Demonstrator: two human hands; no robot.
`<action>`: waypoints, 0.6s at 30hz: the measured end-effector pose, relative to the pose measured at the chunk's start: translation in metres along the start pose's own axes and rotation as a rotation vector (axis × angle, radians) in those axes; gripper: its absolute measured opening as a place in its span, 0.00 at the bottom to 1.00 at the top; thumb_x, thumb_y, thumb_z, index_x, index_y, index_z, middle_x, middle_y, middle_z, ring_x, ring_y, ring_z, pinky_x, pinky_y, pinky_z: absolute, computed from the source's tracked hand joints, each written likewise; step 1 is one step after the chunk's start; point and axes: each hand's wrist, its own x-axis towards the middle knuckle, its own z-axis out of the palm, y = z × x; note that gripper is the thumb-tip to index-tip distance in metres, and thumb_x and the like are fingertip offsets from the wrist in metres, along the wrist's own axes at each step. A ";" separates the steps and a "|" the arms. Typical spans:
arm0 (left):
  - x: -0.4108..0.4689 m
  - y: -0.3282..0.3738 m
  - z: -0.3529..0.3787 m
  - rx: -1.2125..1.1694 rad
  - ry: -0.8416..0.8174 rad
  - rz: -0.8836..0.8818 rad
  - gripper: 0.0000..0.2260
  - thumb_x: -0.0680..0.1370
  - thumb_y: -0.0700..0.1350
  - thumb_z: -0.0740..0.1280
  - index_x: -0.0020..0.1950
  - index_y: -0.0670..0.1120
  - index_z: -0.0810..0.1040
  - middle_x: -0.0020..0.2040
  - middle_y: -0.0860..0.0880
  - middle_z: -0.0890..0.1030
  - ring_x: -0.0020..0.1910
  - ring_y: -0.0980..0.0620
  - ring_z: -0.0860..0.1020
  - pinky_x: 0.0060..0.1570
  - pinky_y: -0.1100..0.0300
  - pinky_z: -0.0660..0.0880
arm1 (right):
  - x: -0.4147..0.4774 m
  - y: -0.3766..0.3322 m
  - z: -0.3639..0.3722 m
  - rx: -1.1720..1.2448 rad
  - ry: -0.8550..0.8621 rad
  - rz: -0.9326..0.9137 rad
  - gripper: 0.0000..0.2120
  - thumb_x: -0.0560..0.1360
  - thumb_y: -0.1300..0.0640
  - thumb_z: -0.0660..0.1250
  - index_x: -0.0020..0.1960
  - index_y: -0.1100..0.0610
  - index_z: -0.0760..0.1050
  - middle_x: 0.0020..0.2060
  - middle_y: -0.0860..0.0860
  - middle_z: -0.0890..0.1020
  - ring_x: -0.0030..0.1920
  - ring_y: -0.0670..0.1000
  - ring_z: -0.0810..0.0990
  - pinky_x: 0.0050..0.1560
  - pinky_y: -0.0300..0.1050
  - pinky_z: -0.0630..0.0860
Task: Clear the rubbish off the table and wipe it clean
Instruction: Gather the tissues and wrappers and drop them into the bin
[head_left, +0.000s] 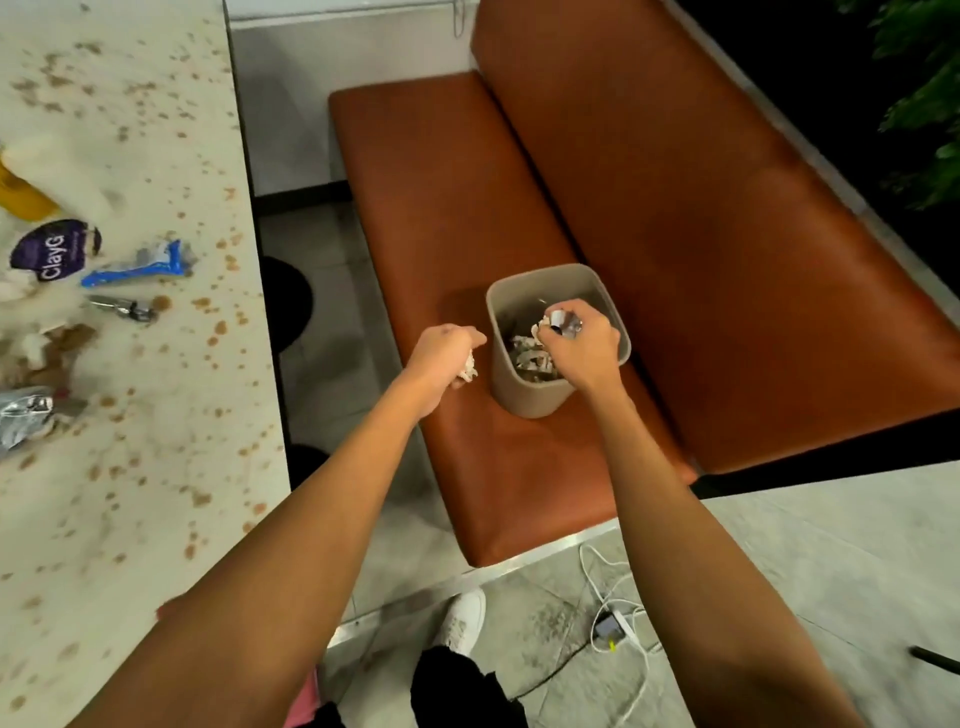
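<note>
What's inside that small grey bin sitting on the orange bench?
The bin holds crumpled white paper and wrapper scraps, piled up. The right hand, gripping more rubbish above the opening, covers part of it, and the pile hides whatever lies beneath.

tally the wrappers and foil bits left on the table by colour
purple wrapper: 1
blue wrapper: 1
silver foil: 2
total: 4

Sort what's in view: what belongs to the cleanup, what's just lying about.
Job: table, purple wrapper, blue wrapper, silver wrapper, bin, crumpled tissue in left hand, scrap in right hand.
Lying about: bench, charger, plant.
</note>
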 end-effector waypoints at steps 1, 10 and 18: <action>0.004 0.005 0.006 -0.001 -0.012 0.002 0.10 0.81 0.41 0.65 0.59 0.42 0.83 0.49 0.44 0.81 0.37 0.49 0.76 0.28 0.59 0.67 | 0.011 0.005 -0.001 -0.007 0.009 0.018 0.11 0.75 0.56 0.75 0.57 0.53 0.83 0.48 0.47 0.83 0.50 0.48 0.78 0.49 0.32 0.66; 0.051 0.024 0.034 0.176 0.016 0.081 0.11 0.81 0.37 0.63 0.54 0.51 0.81 0.53 0.43 0.84 0.44 0.47 0.84 0.44 0.51 0.84 | 0.066 0.049 0.020 -0.309 -0.383 0.085 0.39 0.73 0.46 0.80 0.79 0.54 0.68 0.74 0.60 0.71 0.74 0.61 0.71 0.73 0.54 0.68; 0.075 0.039 0.074 0.354 -0.004 0.162 0.17 0.82 0.46 0.70 0.71 0.53 0.78 0.67 0.50 0.78 0.55 0.55 0.78 0.50 0.64 0.74 | 0.063 0.066 -0.011 -0.088 -0.110 0.086 0.17 0.79 0.56 0.72 0.68 0.54 0.80 0.57 0.52 0.82 0.57 0.52 0.82 0.59 0.36 0.76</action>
